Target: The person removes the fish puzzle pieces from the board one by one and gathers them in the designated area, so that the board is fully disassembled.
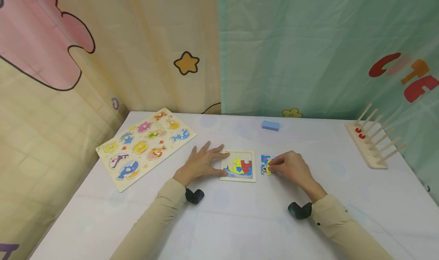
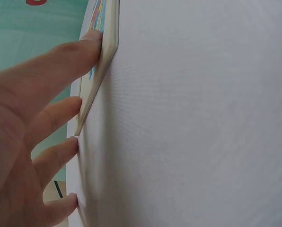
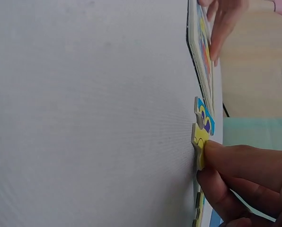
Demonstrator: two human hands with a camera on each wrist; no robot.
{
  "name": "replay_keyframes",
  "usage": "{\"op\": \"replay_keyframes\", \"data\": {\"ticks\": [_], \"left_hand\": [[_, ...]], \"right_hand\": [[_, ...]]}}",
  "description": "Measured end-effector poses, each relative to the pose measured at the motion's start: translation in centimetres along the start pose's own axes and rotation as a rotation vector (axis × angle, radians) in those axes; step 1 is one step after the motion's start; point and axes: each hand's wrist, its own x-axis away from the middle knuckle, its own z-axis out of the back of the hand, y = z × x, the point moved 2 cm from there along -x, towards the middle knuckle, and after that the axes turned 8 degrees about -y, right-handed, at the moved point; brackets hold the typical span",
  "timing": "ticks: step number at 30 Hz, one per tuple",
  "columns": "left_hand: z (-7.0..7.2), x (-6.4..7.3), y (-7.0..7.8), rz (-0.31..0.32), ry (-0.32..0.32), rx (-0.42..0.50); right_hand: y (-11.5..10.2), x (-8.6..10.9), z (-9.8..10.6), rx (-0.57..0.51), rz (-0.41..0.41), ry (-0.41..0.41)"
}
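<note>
A small square jigsaw tray (image 1: 237, 180) lies in the middle of the table, partly filled with red, yellow and blue pieces. My left hand (image 1: 202, 164) spreads its fingers at its left side, with the thumb (image 2: 91, 42) and index finger resting on its edge. Right of the tray, my right hand (image 1: 292, 169) pinches a yellow jigsaw piece (image 3: 199, 137) between thumb and curled fingers. Loose blue-and-yellow pieces (image 1: 264, 162) lie beside it, and one blue piece (image 3: 205, 115) overlaps the pinched piece in the right wrist view. My fingers hide part of the pinched piece.
A large board of sea-animal puzzle shapes (image 1: 140, 147) lies at the left. Behind the tray is a blue block (image 1: 271, 125). At the far right stands a wooden peg rack (image 1: 372, 149) with two red beads. Curtains (image 1: 291, 62) hang along the table's back edge.
</note>
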Motion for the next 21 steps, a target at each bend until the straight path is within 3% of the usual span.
{"op": "replay_keyframes", "data": {"ticks": [21], "left_hand": [[0.01,0.06,0.01,-0.007,0.009,-0.005]], "right_hand": [[-0.02,-0.22,-0.52,0.051,-0.028,0.034]]}}
